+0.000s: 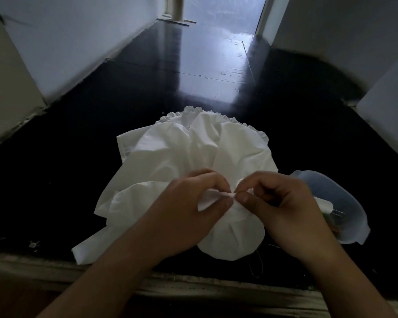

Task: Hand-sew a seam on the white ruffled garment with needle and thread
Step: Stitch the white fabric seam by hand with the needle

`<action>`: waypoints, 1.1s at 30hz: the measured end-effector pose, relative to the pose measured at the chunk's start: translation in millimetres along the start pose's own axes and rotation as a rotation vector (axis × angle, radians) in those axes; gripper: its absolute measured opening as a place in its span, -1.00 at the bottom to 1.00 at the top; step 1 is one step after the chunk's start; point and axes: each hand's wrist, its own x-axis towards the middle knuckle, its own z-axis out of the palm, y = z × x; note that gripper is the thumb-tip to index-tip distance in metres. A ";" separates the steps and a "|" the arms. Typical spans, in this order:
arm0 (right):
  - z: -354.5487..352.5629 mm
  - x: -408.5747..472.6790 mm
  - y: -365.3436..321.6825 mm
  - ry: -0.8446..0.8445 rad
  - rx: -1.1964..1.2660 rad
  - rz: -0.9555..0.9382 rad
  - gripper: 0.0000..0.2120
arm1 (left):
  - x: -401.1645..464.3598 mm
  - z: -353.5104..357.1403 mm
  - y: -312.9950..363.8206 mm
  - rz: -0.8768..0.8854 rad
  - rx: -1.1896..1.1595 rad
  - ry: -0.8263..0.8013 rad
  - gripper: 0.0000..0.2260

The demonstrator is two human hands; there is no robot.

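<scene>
**Both hands pinching the fabric fold**

Your left hand (pixel 193 203) pinches a small folded edge of the white ruffled garment (pixel 184 154) between thumb and fingers. Your right hand (pixel 283 203) meets it fingertip to fingertip, thumb and forefinger pinched at the same fold; the needle is too small to make out. The garment spreads away from your hands across the black counter (pixel 55 180), ruffle at the far edge. A translucent plastic container (pixel 345 203) sits just right of your right hand.
</scene>
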 end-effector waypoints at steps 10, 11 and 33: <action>-8.7 2.4 7.7 0.123 0.022 0.100 -0.85 | -0.7 -12.1 4.7 -0.151 -0.128 0.064 -0.92; -8.8 2.8 7.7 0.112 0.013 0.103 -0.86 | -1.0 -12.2 4.7 -0.157 -0.123 0.069 -0.91; 2.2 5.6 -5.6 0.047 -0.039 0.109 -0.88 | -4.3 -22.3 -0.6 -0.184 -0.061 0.067 -0.93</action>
